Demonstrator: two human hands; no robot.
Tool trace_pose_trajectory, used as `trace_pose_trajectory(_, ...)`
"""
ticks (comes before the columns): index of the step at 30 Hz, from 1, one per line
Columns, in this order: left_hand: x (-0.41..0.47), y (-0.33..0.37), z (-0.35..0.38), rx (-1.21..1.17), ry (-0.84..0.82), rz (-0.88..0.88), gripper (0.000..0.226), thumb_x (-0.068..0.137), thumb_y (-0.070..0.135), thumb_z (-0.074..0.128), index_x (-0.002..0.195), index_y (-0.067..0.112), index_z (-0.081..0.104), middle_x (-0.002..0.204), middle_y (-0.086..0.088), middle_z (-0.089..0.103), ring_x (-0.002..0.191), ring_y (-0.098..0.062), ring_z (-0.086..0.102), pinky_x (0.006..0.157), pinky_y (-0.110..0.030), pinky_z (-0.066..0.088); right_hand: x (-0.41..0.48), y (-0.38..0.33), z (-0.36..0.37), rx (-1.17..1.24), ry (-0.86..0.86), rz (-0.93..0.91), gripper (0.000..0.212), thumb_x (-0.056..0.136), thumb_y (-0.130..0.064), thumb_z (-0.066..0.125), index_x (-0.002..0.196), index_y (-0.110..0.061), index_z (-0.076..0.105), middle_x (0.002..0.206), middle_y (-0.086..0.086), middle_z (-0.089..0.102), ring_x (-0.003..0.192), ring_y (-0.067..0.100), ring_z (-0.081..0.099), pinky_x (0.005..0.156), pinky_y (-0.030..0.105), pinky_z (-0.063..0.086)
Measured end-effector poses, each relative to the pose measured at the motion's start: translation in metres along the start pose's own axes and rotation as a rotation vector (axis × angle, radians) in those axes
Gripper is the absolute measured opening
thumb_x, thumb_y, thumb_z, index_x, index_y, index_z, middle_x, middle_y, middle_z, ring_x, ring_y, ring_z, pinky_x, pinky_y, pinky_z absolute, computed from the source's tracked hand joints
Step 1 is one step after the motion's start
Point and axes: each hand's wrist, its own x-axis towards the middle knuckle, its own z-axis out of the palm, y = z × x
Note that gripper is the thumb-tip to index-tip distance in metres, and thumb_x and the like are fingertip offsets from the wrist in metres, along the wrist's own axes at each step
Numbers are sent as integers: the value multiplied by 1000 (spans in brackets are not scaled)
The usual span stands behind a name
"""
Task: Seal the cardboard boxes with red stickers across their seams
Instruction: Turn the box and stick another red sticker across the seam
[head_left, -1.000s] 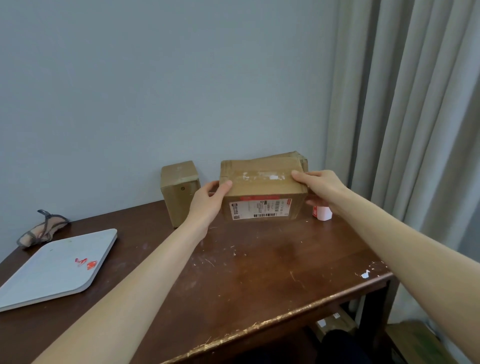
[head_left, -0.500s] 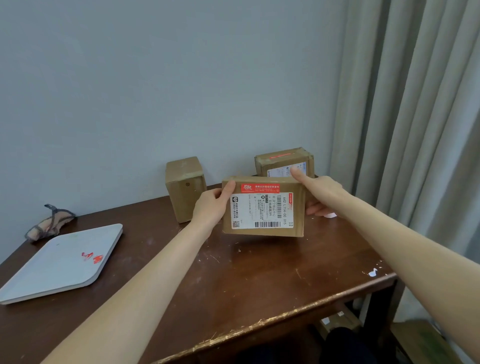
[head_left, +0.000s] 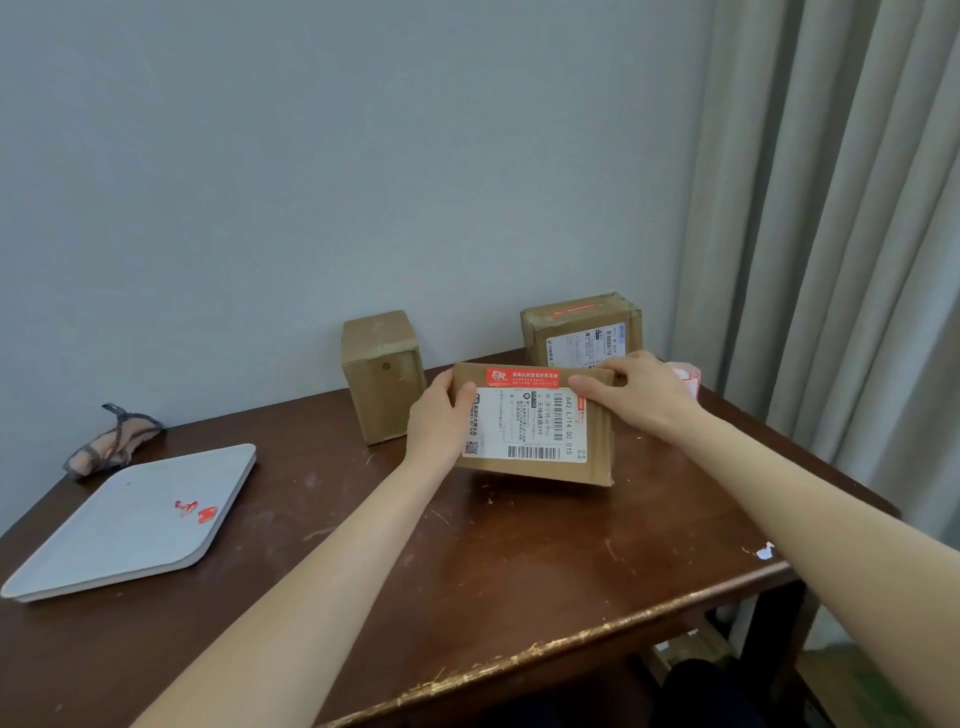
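A plain, pale grey-blue wall (head_left: 311, 182) is seen on the far side, softly and evenly lit. The right is closed off by a beige curtain (head_left: 841, 234) hung in long folds. A dark brown wooden table (head_left: 519, 582) is set by the wall: its top is scratched, its near edge worn pale. Below it at the near right, a flat brownish shape (head_left: 852, 680) is left in shadow, perhaps cardboard.

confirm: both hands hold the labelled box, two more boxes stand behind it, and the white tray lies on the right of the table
Almost: in the head view the white tray lies on the left of the table, not the right. The left hand and right hand do hold the labelled box, with the plain box and the far box behind it.
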Motion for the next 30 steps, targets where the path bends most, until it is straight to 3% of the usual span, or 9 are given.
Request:
trace_pose_trajectory(2,-2,0,0,-76,89,64,44,96,25,51,139,22,43,133,0,53,116,-13,52,91,-26,44,0,2,6,107,4,-1,53,83,-64,55,109,-18,65,110,1,65,92,16,59,80,38,55)
trace_pose_trajectory(7,-1,11,0,-92,94,121,38,88,34,63,125,29,54,120,8,49,102,-4,48,75,-16,37,0,0,12,183,9,-27,42,82,-60,59,101,-23,64,101,-6,66,94,15,62,81,41,56)
trace_pose_trajectory(10,2,11,0,-133,117,78,30,89,28,63,118,27,58,117,6,53,102,-6,51,76,-19,40,-1,2,13,190,11,-42,34,83,-59,60,99,-28,60,101,-7,64,96,15,61,81,41,56)
trace_pose_trajectory(14,3,7,-2,-168,113,100,26,87,23,66,112,27,57,115,7,55,103,-6,51,82,-24,45,-1,2,13,205,18,-43,39,82,-59,59,103,-26,64,105,-5,67,97,16,62,82,41,56)
trace_pose_trajectory(19,0,3,-2,-119,133,165,15,83,23,70,94,28,61,111,9,46,96,-5,50,78,-17,39,-2,1,12,171,39,-47,42,84,-58,58,109,-25,64,106,-4,66,96,15,60,82,39,55)
trace_pose_trajectory(24,-2,7,-2,-80,151,166,11,84,23,69,94,23,65,111,8,47,89,0,48,73,-11,37,-2,2,12,174,41,-46,45,83,-59,58,113,-25,63,110,-4,66,98,14,59,84,40,55)
trace_pose_trajectory(28,-2,13,-3,-31,156,153,11,85,23,69,95,21,66,110,8,49,92,-4,49,76,-18,38,-2,4,12,175,44,-49,45,83,-60,58,113,-26,63,111,-4,67,100,15,60,84,40,55)
trace_pose_trajectory(30,-2,16,-4,-13,157,145,10,86,23,68,95,19,66,108,8,50,92,-4,48,71,-12,35,-2,4,13,171,42,-49,46,83,-60,58,113,-26,63,112,-4,67,101,16,61,84,41,55)
